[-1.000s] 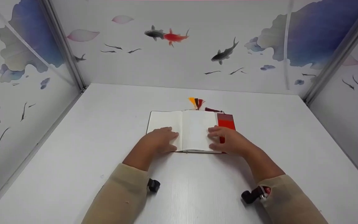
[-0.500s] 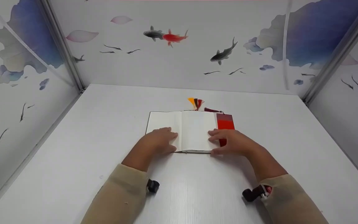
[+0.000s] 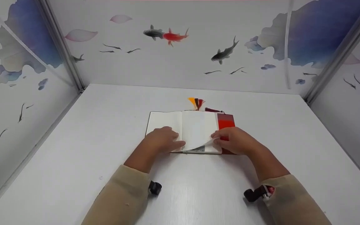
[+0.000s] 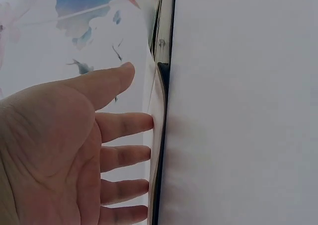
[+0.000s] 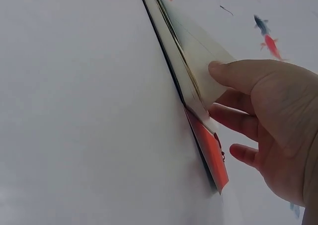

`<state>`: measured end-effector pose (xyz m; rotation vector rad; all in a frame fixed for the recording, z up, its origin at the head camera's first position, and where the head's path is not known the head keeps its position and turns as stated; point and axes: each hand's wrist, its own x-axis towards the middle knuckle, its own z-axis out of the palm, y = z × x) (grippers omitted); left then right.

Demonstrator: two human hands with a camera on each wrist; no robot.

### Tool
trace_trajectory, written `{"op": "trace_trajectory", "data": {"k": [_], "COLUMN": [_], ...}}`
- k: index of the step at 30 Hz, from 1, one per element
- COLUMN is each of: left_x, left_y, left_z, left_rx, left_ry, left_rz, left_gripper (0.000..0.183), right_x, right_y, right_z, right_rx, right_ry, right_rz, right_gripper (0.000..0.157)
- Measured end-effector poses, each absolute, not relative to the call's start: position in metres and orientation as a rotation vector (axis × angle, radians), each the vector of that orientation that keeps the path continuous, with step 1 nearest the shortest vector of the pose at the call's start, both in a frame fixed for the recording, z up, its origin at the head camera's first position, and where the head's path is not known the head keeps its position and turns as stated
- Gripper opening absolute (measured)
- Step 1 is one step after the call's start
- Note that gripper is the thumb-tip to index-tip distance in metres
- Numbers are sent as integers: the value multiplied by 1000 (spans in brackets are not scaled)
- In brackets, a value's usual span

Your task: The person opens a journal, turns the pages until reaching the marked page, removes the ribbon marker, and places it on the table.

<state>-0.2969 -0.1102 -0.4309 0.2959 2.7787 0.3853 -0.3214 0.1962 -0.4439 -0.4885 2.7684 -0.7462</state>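
Observation:
An open book (image 3: 167, 118) with blank cream pages lies on the white table in the head view. On its left page rests my left hand (image 3: 160, 140), its fingers straight; in the left wrist view, the fingers (image 4: 124, 155) reach over the page edge. At the lower right, my right hand (image 3: 241, 140) pinches the corner of a page (image 5: 203, 53) between thumb and fingers. That corner is raised, and a dark patch shows beneath it. A red bookmark or flap (image 3: 227, 123) sticks out at the book's right side, partly behind the right hand.
Yellow, dark and red tassels (image 3: 197, 102) stick out past the book's top edge, and a dark red tassel (image 3: 212, 110) lies at the top right. White panels (image 3: 180, 62) printed with fish enclose the table (image 3: 111, 125) at the back and both sides.
My right thumb has moved up from the book's bottom edge, and the right page's lower corner has been pinched and lifted. My left thumb has shifted slightly right toward the spine.

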Motion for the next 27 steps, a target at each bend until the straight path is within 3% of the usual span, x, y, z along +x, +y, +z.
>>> {"op": "trace_trajectory", "data": {"k": [4, 17, 27], "left_x": [-295, -298, -295], "left_y": [-107, -102, -96], "left_z": [-430, -430, -431], "left_rx": [249, 357, 325], "left_ry": [2781, 2855, 2893], "left_rz": [395, 269, 285], "left_gripper": [72, 87, 76], "right_x": [-319, -305, -303], "right_y": [192, 166, 158], "right_z": [-439, -428, -428], "right_rx": [-485, -843, -921], "right_ry": [2807, 3117, 3158], "right_rz": [-783, -912, -1002], "right_gripper": [28, 22, 14]}}
